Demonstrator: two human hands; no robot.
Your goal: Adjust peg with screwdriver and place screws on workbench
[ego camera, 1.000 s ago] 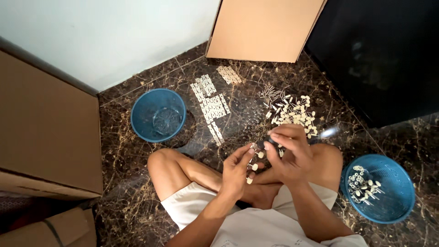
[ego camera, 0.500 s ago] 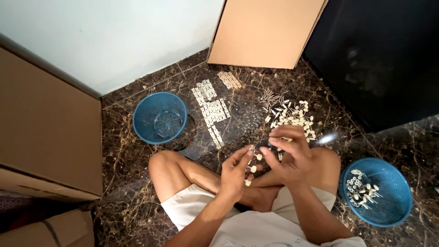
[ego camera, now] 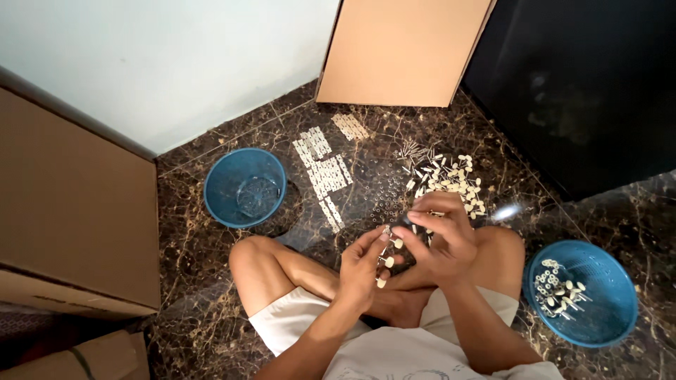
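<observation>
Hands lower, pegs upright.

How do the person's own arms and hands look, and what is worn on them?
Both arms are bare up to the bottom edge of the picture: no sleeves reach them. The left hand and right hand have no gloves, and I can see no rings, watch or bracelet. The fingers are uncovered.
</observation>
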